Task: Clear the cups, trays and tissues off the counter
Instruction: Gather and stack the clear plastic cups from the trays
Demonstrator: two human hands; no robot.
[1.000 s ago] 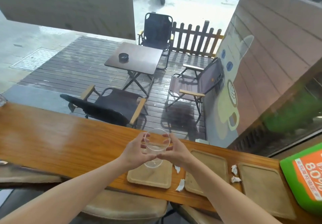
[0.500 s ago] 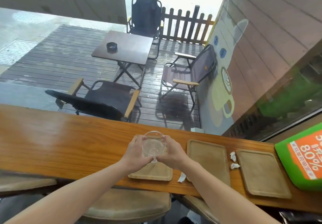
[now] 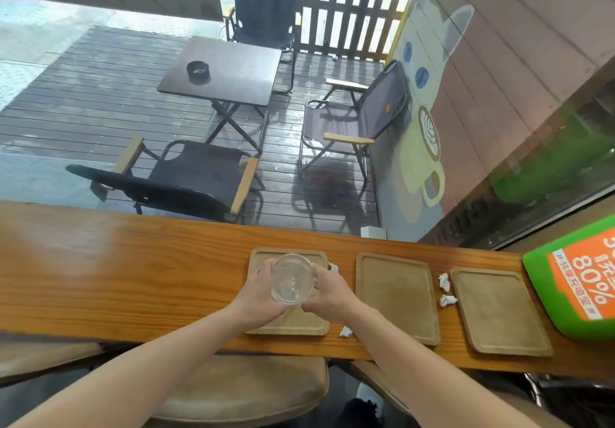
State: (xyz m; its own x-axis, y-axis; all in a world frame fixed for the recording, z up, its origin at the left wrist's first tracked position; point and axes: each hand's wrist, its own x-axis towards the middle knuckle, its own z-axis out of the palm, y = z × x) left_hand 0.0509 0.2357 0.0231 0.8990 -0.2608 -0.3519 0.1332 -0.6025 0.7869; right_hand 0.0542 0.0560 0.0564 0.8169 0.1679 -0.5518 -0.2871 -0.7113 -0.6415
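We hold a clear cup (image 3: 293,278) between our left hand (image 3: 258,296) and right hand (image 3: 327,291), both wrapped around it, above a tray (image 3: 317,326) on the worktop (image 3: 133,268).

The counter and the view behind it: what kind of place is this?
Probably a café: wooden serving trays on a window counter, a latte-cup mural outside, and patio chairs around a small table.

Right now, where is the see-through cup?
In the head view, the clear cup sits between both hands, above the leftmost wooden tray on the counter.
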